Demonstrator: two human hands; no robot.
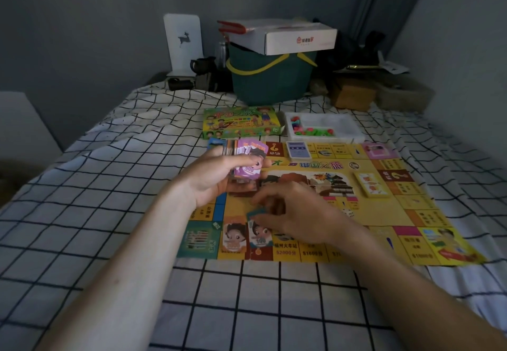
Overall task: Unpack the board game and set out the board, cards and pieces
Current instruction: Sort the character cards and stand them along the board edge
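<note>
The yellow game board [384, 213] lies open on the checked bedsheet. My left hand [216, 178] grips a fanned stack of play-money notes [248, 158], purple ones on top, above the board's left side. My right hand [293, 213] pinches a teal note [256, 213] just over the board's near edge. Under it lie an orange note [233, 237] and a teal 100 note [260, 237] side by side. A blue card deck [298, 149] and a yellow card deck [371, 184] rest on the board. The green game box [241, 121] and a white tray [343, 128] of coloured pieces stand beyond it.
A green basket [269, 82] with a white carton [296, 36] on top stands at the bed's head, beside a brown box [354, 95], a dark mug [201, 65] and a white deer-print stand [183, 40]. Grey walls close in on both sides.
</note>
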